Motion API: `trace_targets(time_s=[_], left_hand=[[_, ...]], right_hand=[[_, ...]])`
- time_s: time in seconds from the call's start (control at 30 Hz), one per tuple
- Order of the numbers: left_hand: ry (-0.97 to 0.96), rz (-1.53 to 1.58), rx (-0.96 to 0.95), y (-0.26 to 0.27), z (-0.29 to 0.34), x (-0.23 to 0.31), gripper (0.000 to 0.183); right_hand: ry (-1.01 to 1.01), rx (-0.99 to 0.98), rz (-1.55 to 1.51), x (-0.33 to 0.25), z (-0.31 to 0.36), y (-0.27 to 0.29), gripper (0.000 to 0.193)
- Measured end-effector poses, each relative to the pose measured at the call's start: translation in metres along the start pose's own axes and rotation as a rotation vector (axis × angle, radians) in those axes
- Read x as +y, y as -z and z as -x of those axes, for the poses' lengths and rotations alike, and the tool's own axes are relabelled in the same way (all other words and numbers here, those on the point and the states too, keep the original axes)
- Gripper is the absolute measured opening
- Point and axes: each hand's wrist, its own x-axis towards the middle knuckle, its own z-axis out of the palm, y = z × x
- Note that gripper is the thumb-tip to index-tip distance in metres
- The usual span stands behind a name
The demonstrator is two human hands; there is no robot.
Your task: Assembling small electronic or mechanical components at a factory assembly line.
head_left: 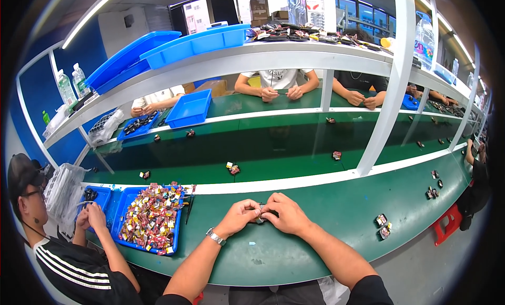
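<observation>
Both of my hands meet over the green worktop [226, 265], fingertips pinched together on one small dark part [259, 219], mostly hidden by the fingers. My left hand [240, 216], with a metal watch on its wrist, grips it from the left. From the right, my right hand [286, 214] presses its thumb and index finger on the same part. To the left of my hands stands a blue tray [175, 241] heaped with small red, yellow and white wired components [150, 218]. Black tweezers [189, 204] lie beside that tray.
A white rail [226, 188] separates the worktop from a green conveyor belt [273, 152] carrying scattered small assemblies [232, 168]. More assemblies [383, 226] lie to my right. A white post [386, 89] rises at the right. A co-worker [79, 252] sits close on my left; others work opposite.
</observation>
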Motion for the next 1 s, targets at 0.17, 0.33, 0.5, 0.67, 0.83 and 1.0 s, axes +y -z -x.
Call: trace_targets(time_s=[0.17, 0.33, 0.5, 0.67, 0.83, 1.0], left_hand=[[-0.033, 0.076, -0.021, -0.004, -0.003, -0.005, 0.011], [-0.045, 0.036, 0.062, -0.006, -0.001, -0.003, 0.015], [-0.084, 0.065, 0.105, -0.013, -0.001, 0.002, 0.022], [-0.064, 0.096, 0.128, -0.015, 0.001, 0.009, 0.032], [-0.063, 0.122, 0.107, -0.007, -0.002, 0.002, 0.03], [-0.063, 0.123, 0.114, -0.006, -0.001, 0.002, 0.027]], right_hand=[[-0.037, -0.072, -0.056, 0.003, 0.002, 0.001, 0.012], [-0.076, -0.031, 0.037, 0.003, 0.002, -0.004, 0.012], [-0.137, 0.075, -0.008, -0.002, 0.002, -0.006, 0.012], [-0.006, 0.237, 0.062, 0.003, 0.003, -0.016, 0.014], [-0.075, 0.277, -0.021, 0.005, 0.004, -0.027, 0.015], [-0.096, 0.28, -0.051, 0.005, 0.003, -0.031, 0.015]])
